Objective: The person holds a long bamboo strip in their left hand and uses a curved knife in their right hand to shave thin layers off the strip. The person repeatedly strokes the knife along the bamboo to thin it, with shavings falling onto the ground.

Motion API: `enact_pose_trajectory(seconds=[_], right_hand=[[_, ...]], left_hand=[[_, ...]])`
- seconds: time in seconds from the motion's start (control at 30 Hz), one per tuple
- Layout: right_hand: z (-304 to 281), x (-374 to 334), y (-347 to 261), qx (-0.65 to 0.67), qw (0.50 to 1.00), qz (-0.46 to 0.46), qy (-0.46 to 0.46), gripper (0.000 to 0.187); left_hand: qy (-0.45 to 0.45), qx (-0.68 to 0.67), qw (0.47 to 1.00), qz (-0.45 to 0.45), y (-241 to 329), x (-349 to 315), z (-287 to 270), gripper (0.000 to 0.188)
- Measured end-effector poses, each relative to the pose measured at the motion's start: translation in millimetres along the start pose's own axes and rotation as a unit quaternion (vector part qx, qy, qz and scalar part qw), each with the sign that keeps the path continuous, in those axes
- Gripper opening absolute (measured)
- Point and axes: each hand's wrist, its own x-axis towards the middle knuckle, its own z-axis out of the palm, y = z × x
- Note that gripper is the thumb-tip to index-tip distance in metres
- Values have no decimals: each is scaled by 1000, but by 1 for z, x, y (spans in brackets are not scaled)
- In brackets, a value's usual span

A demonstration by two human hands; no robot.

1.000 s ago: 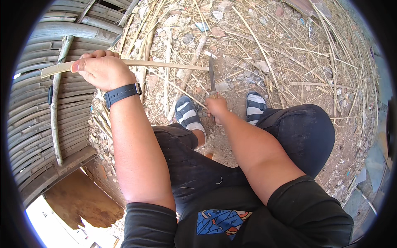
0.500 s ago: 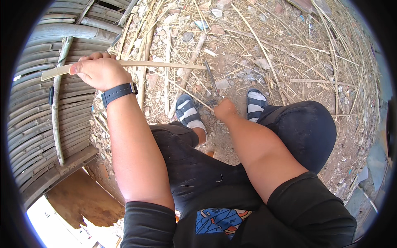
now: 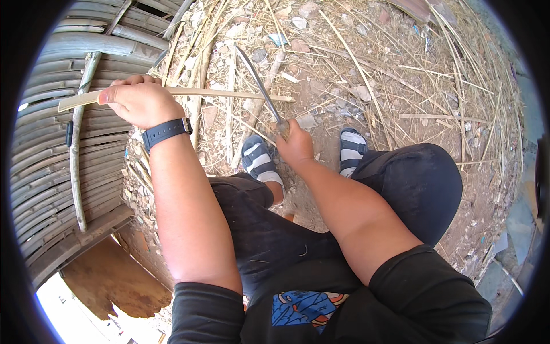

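Observation:
My left hand [image 3: 140, 102], below which a dark watch sits on the wrist, is closed around a pale split bamboo strip [image 3: 220, 93]. One end of the strip pokes out to the left of the hand; the longer part runs right, across the ground in front of my feet. My right hand [image 3: 295, 143] grips the handle of a long, slightly curved knife [image 3: 256, 74]. Its blade points up and to the left and crosses the strip near the strip's right end. I cannot tell whether blade and strip touch.
A wall of bamboo slats [image 3: 69, 149] stands close on the left, with an upright pole [image 3: 79, 166] against it. Dry straw, sticks and stones litter the ground [image 3: 366, 63]. My sandalled feet [image 3: 262, 160] are spread below my hands. Flat grey slabs [image 3: 518, 223] lie at the far right.
The right hand has moved up and left, and the knife blade has swung leftward across the strip. The strip's right end sits slightly lower; my left hand has hardly moved.

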Motion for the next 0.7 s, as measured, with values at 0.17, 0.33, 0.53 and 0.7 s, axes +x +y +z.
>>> enact_pose_trajectory(seconds=[0.17,0.33,0.53,0.7], right_hand=[[11,12,79,-107,985,128,-35,43],[15,17,76,-58,965,234,-101,39],[28,15,79,197,932,280,-120,37],[17,-1,36,35,998,35,-50,38]], left_hand=[[-5,-9,1000,-26,3,0,0,64],[9,-15,999,-27,4,0,0,64],[1,-40,999,-29,0,1,2,66],[9,-13,1000,-18,-2,3,-3,65]])
